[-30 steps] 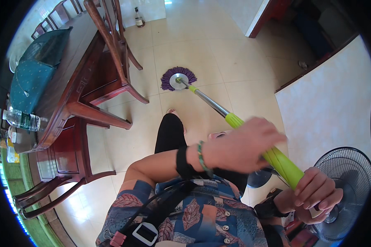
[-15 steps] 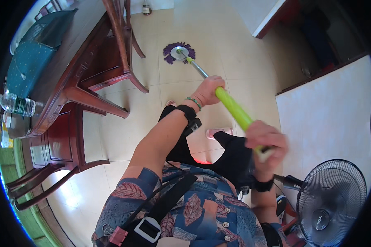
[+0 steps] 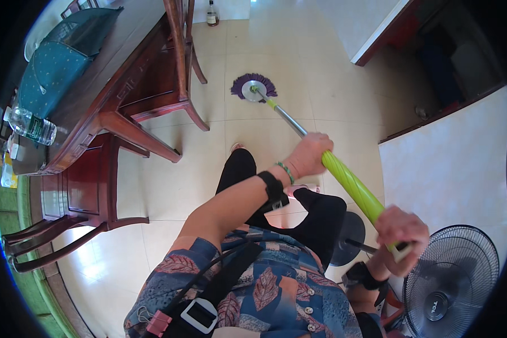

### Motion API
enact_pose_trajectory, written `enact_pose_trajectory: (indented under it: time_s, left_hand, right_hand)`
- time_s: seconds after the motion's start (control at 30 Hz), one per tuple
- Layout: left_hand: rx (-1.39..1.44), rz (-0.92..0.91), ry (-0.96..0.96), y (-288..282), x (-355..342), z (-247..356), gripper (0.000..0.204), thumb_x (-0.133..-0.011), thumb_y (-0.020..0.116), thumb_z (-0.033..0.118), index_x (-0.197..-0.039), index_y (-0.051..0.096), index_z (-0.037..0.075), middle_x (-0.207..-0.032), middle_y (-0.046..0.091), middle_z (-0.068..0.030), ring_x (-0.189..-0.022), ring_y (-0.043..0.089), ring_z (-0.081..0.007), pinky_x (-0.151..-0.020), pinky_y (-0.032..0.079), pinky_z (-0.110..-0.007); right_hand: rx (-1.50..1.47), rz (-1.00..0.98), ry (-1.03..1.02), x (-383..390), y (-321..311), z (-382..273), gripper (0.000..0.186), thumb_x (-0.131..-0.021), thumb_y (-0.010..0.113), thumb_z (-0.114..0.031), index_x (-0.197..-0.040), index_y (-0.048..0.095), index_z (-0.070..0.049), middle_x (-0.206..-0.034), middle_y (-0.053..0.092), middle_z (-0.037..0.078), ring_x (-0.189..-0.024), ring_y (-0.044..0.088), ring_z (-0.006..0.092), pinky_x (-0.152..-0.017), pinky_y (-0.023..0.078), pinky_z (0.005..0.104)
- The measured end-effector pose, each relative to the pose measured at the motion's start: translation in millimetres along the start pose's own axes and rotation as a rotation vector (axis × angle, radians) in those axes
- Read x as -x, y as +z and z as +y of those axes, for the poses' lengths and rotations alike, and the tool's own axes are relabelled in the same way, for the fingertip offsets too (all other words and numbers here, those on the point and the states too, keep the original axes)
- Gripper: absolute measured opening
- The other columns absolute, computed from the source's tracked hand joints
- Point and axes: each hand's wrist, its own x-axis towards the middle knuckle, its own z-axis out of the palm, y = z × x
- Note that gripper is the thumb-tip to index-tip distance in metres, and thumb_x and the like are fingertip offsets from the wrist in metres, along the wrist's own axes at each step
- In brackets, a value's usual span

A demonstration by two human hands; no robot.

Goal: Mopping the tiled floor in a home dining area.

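Note:
A spin mop point(image 3: 352, 183) with a lime-green grip and a silver lower pole slants across the view. Its round head point(image 3: 254, 90), a pale disc ringed by purple strands, lies on the tiled floor ahead of me. My left hand point(image 3: 311, 155) is wrapped round the pole at the lower end of the green grip. Higher up, near the handle's end, my right hand point(image 3: 401, 232) closes round the grip, slightly blurred. A green bead bracelet and a black strap sit on my left wrist.
To the left stand a dark wooden table point(image 3: 138, 53) with a teal mesh food cover point(image 3: 59, 67) and a plastic bottle point(image 3: 31, 127), plus wooden chairs point(image 3: 90, 194). A black fan point(image 3: 453, 281) is close on my right. A glass bottle point(image 3: 212, 14) stands by the far wall.
Both hands have shifted right and nearer to me, drawing the mop with them. The mop head has slid a little nearer and to the right. Both hands keep their hold.

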Motion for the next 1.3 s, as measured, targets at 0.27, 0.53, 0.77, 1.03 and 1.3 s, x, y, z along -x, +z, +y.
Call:
enact_pose_trajectory:
  time_s: [0.27,0.53,0.77,1.03,1.3]
  left_hand:
    - [0.087,-0.419,0.036,-1.6,4.2,105.8,0.019,-0.07,0.074,0.019,-0.075,0.059,0.009,-0.076,0.059,-0.0088,-0.076,0.062,-0.0312,-0.066,0.05,-0.043]
    - [0.095,-0.459,-0.014,-35.1,3.1,114.7,0.017,-0.071,0.073,0.015,-0.081,0.06,0.008,-0.076,0.058,-0.0092,-0.078,0.063,-0.0317,-0.067,0.052,-0.043]
    - [0.035,-0.4,-0.096,-70.5,10.8,101.1,0.016,-0.074,0.073,0.013,-0.081,0.059,0.007,-0.077,0.059,-0.0106,-0.076,0.062,-0.0329,-0.066,0.051,-0.042]
    - [-0.134,-0.09,-0.13,-109.0,46.5,44.2,0.022,-0.077,0.076,0.013,-0.077,0.055,0.006,-0.074,0.057,-0.0107,-0.066,0.059,-0.0327,-0.057,0.048,-0.04]
    - [-0.21,-0.203,-0.087,-79.9,18.4,-12.5,0.021,-0.066,0.074,0.019,-0.075,0.056,0.01,-0.073,0.06,-0.0075,-0.069,0.062,-0.0328,-0.058,0.049,-0.042]
  right_hand:
    - [-0.157,0.048,-0.088,21.4,-37.5,-100.8,0.014,-0.083,0.064,-0.014,-0.084,0.053,-0.006,-0.053,0.059,0.004,-0.04,0.058,0.0128,-0.039,0.05,0.0249]
    - [-0.371,-0.055,-0.164,1.9,-30.4,-98.2,0.012,-0.087,0.061,-0.001,-0.077,0.054,-0.004,-0.047,0.058,0.006,-0.034,0.055,0.0119,-0.037,0.05,0.024]
    - [-0.401,-0.126,-0.108,-23.8,-10.4,-73.8,0.009,-0.092,0.057,-0.002,-0.083,0.056,-0.003,-0.049,0.058,0.006,-0.034,0.055,0.0123,-0.036,0.048,0.0262]
    - [-0.556,-0.508,-0.041,-50.3,15.2,8.3,0.02,-0.092,0.061,-0.017,-0.1,0.057,0.001,-0.067,0.065,0.015,-0.049,0.061,0.0226,-0.048,0.052,0.037]
    - [-0.223,0.124,-0.027,-19.7,19.3,30.5,0.024,-0.095,0.047,-0.029,-0.092,0.052,-0.005,-0.064,0.051,0.003,-0.044,0.046,0.0141,-0.053,0.044,0.0334]
